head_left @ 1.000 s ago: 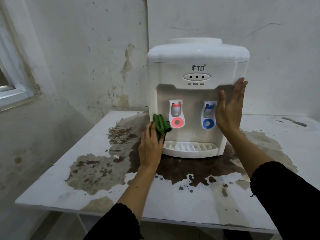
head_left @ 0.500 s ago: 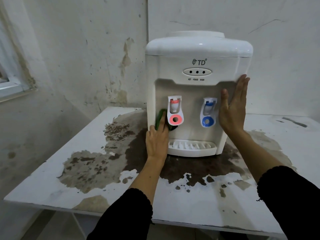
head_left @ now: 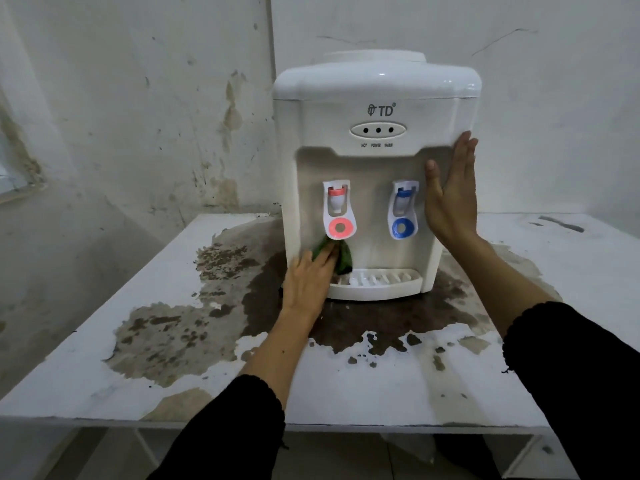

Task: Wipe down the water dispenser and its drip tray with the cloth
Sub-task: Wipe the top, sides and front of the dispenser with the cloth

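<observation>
From the head camera, your left hand reaches forward with its fingers laid fairly straight, pressing a green cloth against the recessed front of the white water dispenser, just under the red tap and right above the left end of the drip tray. The hand covers that end of the tray. Your right hand is held upright and flat, fingers together and thumb spread, palm against the dispenser's right front edge beside the blue tap; it holds nothing. Black sleeves cover both forearms.

The dispenser stands upright near the back of a white table, close to the corner of the room. The tabletop's coating has peeled away in broad brown patches around and in front of the dispenser's base. The walls behind are whitish, stained and flaking, and a window frame shows at the far left edge.
</observation>
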{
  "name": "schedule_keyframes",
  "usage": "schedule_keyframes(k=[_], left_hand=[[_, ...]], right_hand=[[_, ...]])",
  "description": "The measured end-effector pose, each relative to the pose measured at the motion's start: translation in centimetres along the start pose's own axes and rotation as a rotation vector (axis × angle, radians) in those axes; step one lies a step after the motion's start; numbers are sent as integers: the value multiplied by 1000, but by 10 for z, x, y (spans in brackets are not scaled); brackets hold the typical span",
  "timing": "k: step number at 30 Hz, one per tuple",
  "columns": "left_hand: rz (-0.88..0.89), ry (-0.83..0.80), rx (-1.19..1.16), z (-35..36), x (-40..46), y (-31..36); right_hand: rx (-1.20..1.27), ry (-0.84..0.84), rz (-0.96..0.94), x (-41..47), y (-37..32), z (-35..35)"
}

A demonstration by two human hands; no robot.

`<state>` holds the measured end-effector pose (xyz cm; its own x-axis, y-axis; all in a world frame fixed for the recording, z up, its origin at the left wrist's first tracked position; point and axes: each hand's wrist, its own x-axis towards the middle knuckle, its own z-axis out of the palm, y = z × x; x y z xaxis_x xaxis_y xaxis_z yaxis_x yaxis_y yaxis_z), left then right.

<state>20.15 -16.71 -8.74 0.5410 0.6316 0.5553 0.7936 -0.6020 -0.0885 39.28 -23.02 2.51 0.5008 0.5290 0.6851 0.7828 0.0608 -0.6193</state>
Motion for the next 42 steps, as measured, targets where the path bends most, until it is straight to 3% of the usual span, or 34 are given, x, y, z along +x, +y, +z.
schedule_keyframes(k=[4, 6, 9, 14, 17, 21, 24, 27, 29, 32, 34, 38, 42], left_hand=[[-40, -101, -160, 4, 2, 19], [8, -257, -240, -6, 8, 17], [-16, -419, -552, -23, 9, 5], [-104, -286, -872, -32, -14, 8], [-205, -136, -996, -29, -18, 19], [-367, 1, -1129, -29, -14, 38], [-344, -33, -1126, -28, -14, 41], [-297, -99, -1191, -20, -18, 29], [-353, 52, -1228, -20, -19, 19], [-567, 452, -1001, -25, -9, 5], [-688, 564, -900, -28, 5, -7], [-586, 217, -974, -20, 26, -31], [-522, 134, -940, -14, 29, -32]], right_hand=[[-36, -61, 15, 0, 0, -13], [-37, -76, 35, -2, -2, -17], [-50, -84, 58, -9, -6, -16], [36, 180, -67, -55, -8, -8], [125, 4, 0, -91, -1, 7], [288, -281, 361, -119, 7, 27], [551, -327, 560, -117, 2, 39], [683, -288, 639, -109, 4, 50], [681, -247, 636, -107, 6, 56], [694, -110, 620, -108, 4, 64], [692, 0, 608, -106, -2, 70], [504, 30, 485, -102, -15, 91], [134, -234, 75, -109, -19, 108]])
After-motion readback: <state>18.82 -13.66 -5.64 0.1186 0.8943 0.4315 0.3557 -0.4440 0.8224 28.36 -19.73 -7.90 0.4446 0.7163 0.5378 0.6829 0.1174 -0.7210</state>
